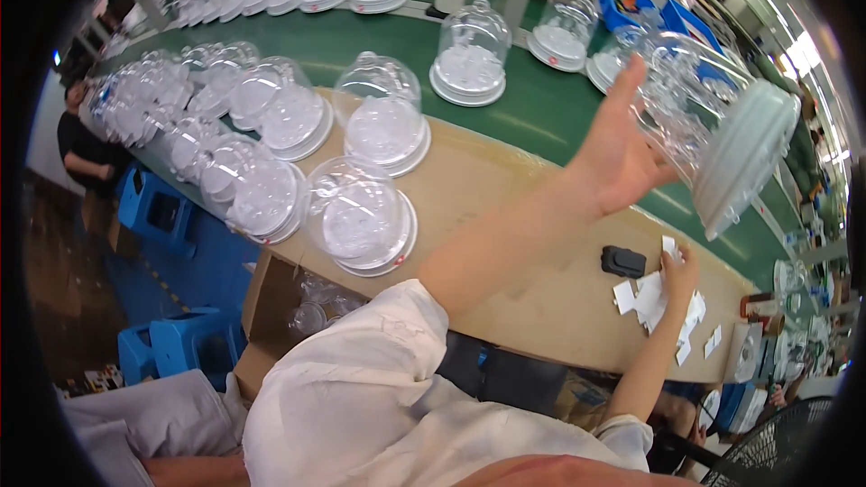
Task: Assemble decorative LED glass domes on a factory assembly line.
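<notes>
My left hand [622, 158] is raised over the table and holds a clear plastic dome on a white round base [722, 140], tilted on its side with the base toward the right. My right hand [678, 275] rests lower on the tan table [505, 216], its fingertips pinching a small white paper slip [669, 246] at the top of a loose pile of white slips [649, 299]. A small black block [623, 261] lies just left of that pile.
Several identical clear domes [361, 216] crowd the table's left part, and more [469, 59] stand on the green conveyor belt [541, 108]. A cardboard box [271, 307] and blue stools [180, 343] sit below. A seated person [81, 140] is far left, a fan [776, 451] lower right.
</notes>
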Action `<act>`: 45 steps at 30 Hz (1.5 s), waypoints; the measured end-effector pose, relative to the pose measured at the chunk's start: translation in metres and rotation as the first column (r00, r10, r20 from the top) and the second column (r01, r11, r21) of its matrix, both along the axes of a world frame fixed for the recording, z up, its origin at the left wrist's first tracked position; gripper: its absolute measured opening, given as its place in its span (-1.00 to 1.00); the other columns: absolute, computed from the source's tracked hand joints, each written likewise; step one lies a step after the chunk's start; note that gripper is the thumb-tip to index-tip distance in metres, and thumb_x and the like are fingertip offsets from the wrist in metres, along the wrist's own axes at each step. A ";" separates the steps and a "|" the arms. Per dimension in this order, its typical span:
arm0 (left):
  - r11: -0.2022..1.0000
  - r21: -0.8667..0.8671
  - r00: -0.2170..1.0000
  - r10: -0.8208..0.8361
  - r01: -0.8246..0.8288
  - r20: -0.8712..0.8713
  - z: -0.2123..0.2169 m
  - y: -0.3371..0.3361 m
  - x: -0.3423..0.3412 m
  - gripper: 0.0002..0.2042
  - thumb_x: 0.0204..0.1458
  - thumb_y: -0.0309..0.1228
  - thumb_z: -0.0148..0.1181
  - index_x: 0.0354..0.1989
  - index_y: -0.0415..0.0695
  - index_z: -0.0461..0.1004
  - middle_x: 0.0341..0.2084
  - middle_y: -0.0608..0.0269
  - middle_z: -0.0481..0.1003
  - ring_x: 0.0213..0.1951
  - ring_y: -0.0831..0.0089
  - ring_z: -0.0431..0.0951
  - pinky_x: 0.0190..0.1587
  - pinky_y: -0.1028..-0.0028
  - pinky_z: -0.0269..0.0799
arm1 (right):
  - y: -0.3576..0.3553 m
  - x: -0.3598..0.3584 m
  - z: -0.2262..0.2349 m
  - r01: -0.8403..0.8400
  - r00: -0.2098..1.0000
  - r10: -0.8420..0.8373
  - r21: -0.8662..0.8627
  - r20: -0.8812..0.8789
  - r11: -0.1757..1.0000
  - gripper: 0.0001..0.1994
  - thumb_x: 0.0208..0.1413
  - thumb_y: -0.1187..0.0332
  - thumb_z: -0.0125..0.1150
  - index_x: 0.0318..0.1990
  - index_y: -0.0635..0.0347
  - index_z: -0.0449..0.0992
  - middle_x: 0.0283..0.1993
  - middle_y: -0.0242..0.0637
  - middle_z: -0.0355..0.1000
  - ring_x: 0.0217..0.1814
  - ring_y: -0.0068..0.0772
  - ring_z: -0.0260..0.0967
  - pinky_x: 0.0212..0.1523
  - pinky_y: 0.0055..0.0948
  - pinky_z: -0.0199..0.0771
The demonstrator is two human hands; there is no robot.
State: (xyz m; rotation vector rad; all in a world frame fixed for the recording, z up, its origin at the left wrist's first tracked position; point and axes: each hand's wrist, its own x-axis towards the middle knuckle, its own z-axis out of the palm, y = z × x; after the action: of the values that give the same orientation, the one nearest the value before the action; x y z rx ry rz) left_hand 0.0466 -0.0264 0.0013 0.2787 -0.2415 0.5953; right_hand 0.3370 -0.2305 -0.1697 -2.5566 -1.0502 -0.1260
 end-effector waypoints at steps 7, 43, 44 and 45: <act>0.984 0.092 0.988 0.152 -0.152 0.002 0.010 0.003 -0.017 -0.17 0.01 0.27 0.05 0.38 0.13 -0.06 0.23 0.01 0.18 0.21 0.16 0.28 0.18 0.03 0.20 | -0.014 0.016 -0.007 -0.026 0.998 0.018 0.144 0.057 0.989 -0.71 0.00 0.26 0.26 -0.20 0.30 0.57 -0.22 -0.02 0.52 -0.11 -0.04 0.47 0.00 -0.23 0.40; 0.932 -0.022 0.932 0.360 -0.361 -0.053 0.001 0.050 -0.040 -0.14 -0.03 0.27 0.10 0.31 -0.04 0.01 0.21 -0.01 0.22 0.20 0.06 0.30 0.23 -0.04 0.17 | 0.073 -0.233 0.193 -0.331 0.479 0.853 0.943 0.207 -0.043 -0.79 -0.03 0.73 0.07 -0.26 0.26 0.46 -0.18 0.01 0.33 -0.52 -0.63 0.18 -0.64 -0.71 0.18; 0.933 -0.021 0.932 0.358 -0.360 -0.058 0.000 0.050 -0.040 -0.14 -0.03 0.27 0.10 0.31 -0.04 0.01 0.21 -0.01 0.22 0.20 0.06 0.30 0.23 -0.04 0.17 | 0.077 -0.231 0.193 -0.305 0.509 0.833 0.950 0.216 -0.060 -0.78 -0.04 0.73 0.07 -0.23 0.27 0.46 -0.17 0.02 0.33 -0.50 -0.62 0.17 -0.61 -0.70 0.19; 0.929 -0.024 0.929 0.368 -0.370 -0.043 0.000 0.049 -0.040 -0.03 -0.08 0.24 0.18 0.33 -0.10 -0.15 0.23 -0.10 0.13 0.23 -0.03 0.23 0.24 -0.10 0.12 | 0.079 -0.228 0.192 -0.281 0.539 0.812 0.957 0.224 -0.077 -0.76 -0.04 0.73 0.07 -0.21 0.28 0.46 -0.15 0.03 0.33 -0.47 -0.61 0.17 -0.57 -0.70 0.21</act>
State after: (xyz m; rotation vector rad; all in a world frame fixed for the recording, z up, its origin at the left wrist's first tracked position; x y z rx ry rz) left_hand 0.0070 0.0230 0.0008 0.3073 -0.1421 0.9658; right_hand 0.1092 -0.1513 0.0225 -0.7015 -1.2122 0.0637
